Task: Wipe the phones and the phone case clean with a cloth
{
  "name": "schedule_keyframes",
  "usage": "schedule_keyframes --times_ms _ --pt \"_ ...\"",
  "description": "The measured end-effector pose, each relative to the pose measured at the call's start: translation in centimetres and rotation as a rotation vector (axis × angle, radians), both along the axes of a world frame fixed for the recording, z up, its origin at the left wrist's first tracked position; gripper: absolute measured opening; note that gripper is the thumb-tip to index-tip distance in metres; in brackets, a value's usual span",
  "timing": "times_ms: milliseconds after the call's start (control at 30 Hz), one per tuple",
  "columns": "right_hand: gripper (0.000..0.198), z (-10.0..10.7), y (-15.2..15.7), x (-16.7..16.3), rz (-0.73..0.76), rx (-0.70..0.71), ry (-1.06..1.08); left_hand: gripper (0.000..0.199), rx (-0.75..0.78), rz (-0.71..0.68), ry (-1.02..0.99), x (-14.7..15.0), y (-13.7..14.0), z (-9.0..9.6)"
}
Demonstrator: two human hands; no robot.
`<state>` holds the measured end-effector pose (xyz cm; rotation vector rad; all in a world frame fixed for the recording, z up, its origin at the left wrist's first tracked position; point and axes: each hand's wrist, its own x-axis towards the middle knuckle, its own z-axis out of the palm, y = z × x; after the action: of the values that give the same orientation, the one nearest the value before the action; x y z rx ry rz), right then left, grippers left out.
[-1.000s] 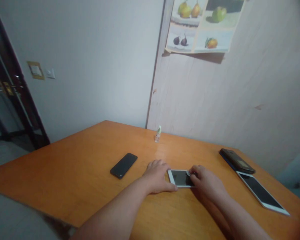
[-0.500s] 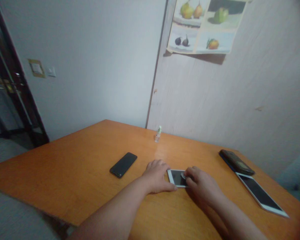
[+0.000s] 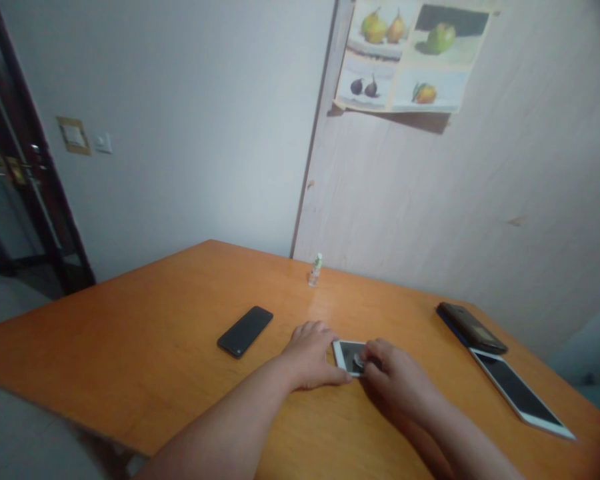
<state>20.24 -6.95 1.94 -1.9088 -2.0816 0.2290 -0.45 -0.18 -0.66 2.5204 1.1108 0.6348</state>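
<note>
A white-framed phone (image 3: 347,355) with a dark screen lies flat on the wooden table (image 3: 145,333). My left hand (image 3: 310,357) grips its left end, thumb along the near edge and fingers at the far edge. Over the phone's right part, my right hand (image 3: 397,373) is closed, fingertips pinched on a small pale, rounded thing (image 3: 359,361) against the screen. What that thing is I cannot make out, and my right hand hides the phone's right end.
Left of my hands lies a black phone (image 3: 245,331). A small clear bottle (image 3: 315,271) with a green-white top stands behind. Toward the right edge are a white tablet (image 3: 523,393) and a dark wallet-like case (image 3: 473,327). The wall (image 3: 205,133) rises behind the table.
My right hand has moved slightly left across the phone's screen with the small pale thing. My left hand keeps its grip on the phone's left end.
</note>
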Motion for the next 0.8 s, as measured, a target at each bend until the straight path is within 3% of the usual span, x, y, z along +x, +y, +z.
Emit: schedule_keyframes --times_ms 100,233,300,500,700,800 --pt "0.015 0.1 -0.2 -0.8 0.086 0.001 0.032 0.059 0.008 -0.001 -0.003 0.0 0.0 0.0" --pt "0.016 0.4 0.4 1.3 -0.138 -0.005 -0.09 0.062 0.008 -0.003 -0.001 -0.1 -0.1 0.1" --pt "0.016 0.3 0.5 1.8 -0.181 0.002 -0.116 0.063 0.006 -0.003 -0.001 -0.1 -0.1 0.1" --pt "0.017 -0.1 -0.1 -0.6 0.084 0.026 0.015 0.057 0.004 0.0 0.008 -0.1 -0.1 0.2" --pt "0.021 0.4 0.8 2.1 -0.187 0.019 -0.134 0.062 0.016 -0.013 0.03 -0.1 0.0 0.3" --pt "0.021 0.2 0.7 1.8 -0.102 0.037 -0.075 0.061 0.017 -0.004 0.028 -0.1 0.1 0.2"
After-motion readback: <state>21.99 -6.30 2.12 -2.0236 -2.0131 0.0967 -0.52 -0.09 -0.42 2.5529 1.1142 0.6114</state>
